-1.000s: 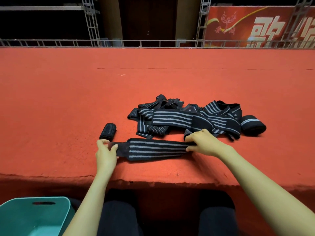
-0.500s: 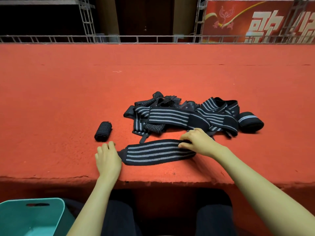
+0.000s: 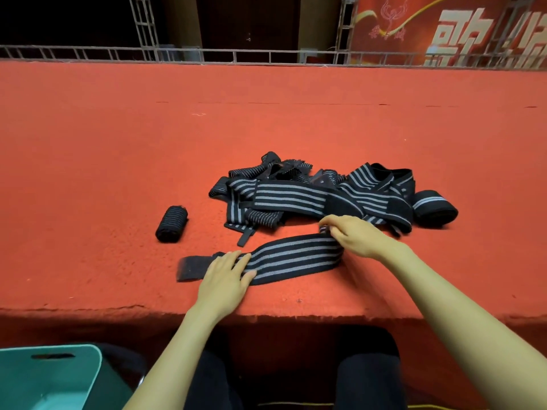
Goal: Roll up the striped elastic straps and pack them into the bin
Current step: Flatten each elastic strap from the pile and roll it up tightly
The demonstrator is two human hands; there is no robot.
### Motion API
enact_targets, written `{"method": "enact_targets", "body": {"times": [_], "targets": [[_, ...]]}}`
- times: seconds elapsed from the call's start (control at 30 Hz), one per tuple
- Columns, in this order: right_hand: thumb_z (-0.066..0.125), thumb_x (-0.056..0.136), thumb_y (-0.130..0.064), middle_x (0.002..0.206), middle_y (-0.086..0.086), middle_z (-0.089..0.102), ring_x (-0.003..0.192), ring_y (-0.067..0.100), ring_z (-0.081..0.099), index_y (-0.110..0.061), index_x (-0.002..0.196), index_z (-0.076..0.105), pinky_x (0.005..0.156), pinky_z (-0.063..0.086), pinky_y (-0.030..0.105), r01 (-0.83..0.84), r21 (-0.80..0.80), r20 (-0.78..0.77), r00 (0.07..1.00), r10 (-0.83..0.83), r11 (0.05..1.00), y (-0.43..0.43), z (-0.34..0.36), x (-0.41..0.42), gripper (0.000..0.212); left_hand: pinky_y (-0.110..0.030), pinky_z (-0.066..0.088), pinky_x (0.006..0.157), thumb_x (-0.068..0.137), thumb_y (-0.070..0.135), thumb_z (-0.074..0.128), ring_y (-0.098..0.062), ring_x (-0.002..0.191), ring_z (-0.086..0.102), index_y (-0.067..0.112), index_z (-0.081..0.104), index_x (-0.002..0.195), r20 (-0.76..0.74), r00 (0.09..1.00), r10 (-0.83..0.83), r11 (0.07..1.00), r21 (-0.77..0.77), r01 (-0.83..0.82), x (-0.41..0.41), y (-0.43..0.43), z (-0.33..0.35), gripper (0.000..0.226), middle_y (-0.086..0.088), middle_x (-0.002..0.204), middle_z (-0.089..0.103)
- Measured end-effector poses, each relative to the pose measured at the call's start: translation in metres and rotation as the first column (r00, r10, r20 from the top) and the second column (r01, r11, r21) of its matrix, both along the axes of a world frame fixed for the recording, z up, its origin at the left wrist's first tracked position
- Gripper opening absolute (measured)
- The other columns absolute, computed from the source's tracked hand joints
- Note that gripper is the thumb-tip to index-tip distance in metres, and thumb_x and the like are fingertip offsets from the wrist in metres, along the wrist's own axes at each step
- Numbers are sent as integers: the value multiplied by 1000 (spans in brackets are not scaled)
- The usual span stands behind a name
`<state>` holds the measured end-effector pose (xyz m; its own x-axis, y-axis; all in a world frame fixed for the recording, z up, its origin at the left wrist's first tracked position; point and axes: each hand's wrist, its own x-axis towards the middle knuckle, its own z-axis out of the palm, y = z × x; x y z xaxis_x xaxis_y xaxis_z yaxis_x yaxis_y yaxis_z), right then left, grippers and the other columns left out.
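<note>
A black strap with grey stripes (image 3: 293,258) lies flat near the front edge of the red carpeted platform (image 3: 118,161). My left hand (image 3: 226,276) presses flat on its left part, beside the plain black end patch. My right hand (image 3: 355,235) pinches the strap's right end with curled fingers. Behind them sits a tangled pile of striped straps (image 3: 302,196). A rolled strap (image 3: 172,223) lies to the left of the pile and another roll (image 3: 435,208) at its right. The teal bin (image 3: 50,377) stands below the platform at lower left.
The platform's front edge (image 3: 296,313) runs just in front of my hands, with my knees below it. A metal truss rail (image 3: 266,56) and a red banner (image 3: 450,28) line the far side.
The left hand let go of the strap's left end and now presses flat further right on the strap. The right hand has started curling the strap's right end. The black end patch is uncovered.
</note>
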<state>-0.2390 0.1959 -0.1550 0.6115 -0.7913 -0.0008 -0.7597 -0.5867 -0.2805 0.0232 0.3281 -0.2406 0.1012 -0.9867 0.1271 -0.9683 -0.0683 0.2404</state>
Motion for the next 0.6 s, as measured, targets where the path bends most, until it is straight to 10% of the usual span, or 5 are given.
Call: {"method": "enact_targets", "body": {"times": [0.17, 0.27, 0.6], "targets": [[31, 86, 8, 121, -4, 61, 107, 9, 55, -20, 117, 64, 91, 46, 24, 8, 191, 174, 984, -42, 981, -8, 15, -6, 53, -28, 13, 115, 99, 47, 30, -14, 139, 25, 22, 32, 146, 9, 1000, -7, 1000, 25, 7, 7, -3, 3, 52, 4, 150, 31], [44, 82, 13, 128, -9, 57, 116, 9, 51, -21, 122, 64, 99, 44, 27, -71, 236, -49, 995, 85, 969, -15, 19, -14, 56, -27, 13, 114, 100, 43, 32, -14, 139, 25, 21, 32, 146, -16, 1000, -5, 999, 39, 5, 8, -4, 7, 51, 4, 150, 31], [71, 82, -40, 71, -7, 48, 66, 8, 46, -23, 71, 53, 64, 37, 25, -188, -1, 88, 978, 188, 982, 29, 5, -20, 27, -30, 16, 114, 99, 45, 35, -17, 136, 28, 19, 30, 146, -36, 999, 18, 999, 44, -16, 2, -3, 11, 54, 2, 147, 35]]}}
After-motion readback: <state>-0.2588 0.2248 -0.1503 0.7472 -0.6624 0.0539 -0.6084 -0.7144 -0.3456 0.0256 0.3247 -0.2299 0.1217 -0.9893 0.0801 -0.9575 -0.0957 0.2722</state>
